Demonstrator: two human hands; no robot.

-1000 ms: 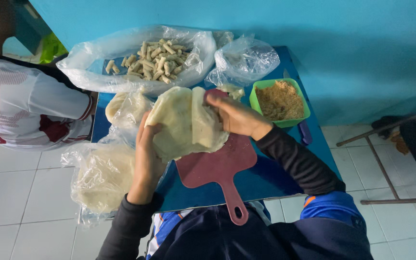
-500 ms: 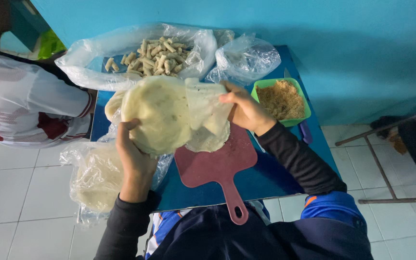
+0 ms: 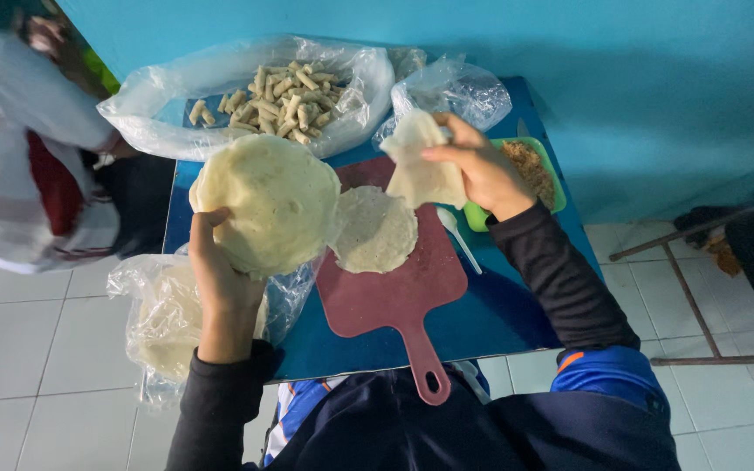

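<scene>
Both hands are closed on dough: the left hand (image 3: 220, 275) cups a thick stack (image 3: 265, 202) of pale round wrappers from below, fingers curled up around its near edge, while the right hand (image 3: 482, 170) pinches one thin sheet (image 3: 419, 161) by its upper edge, so it hangs limp and folded over itself. How many wrappers the stack has is hard to tell; its rim looks layered and slightly ragged, its top floury and dimpled. Part of the left palm is hidden beneath it.

On the board (image 3: 394, 288), a reddish-brown paddle shape with a holed handle pointing toward the person, lies one more wrapper (image 3: 377, 228), flat, round and rough-edged, just beside the stack. A white spoon (image 3: 455, 235) rests at the board's right edge, its bowl partly tucked under the right wrist.

Behind, a crinkled clear plastic bag (image 3: 159, 96) lies open with a heap of small pale rolls (image 3: 277, 103) inside. A second clear bag (image 3: 460, 87) sits to its right; its contents cannot be made out. A green tub (image 3: 556, 187) of brown crumbly filling is mostly covered by the right hand. Below the left arm another plastic bag (image 3: 163, 318) hangs off the blue table (image 3: 499, 318), with more pale dough showing dimly through it.

At the left, a blurred person in a white top (image 3: 19, 174) is cut off by the frame.
</scene>
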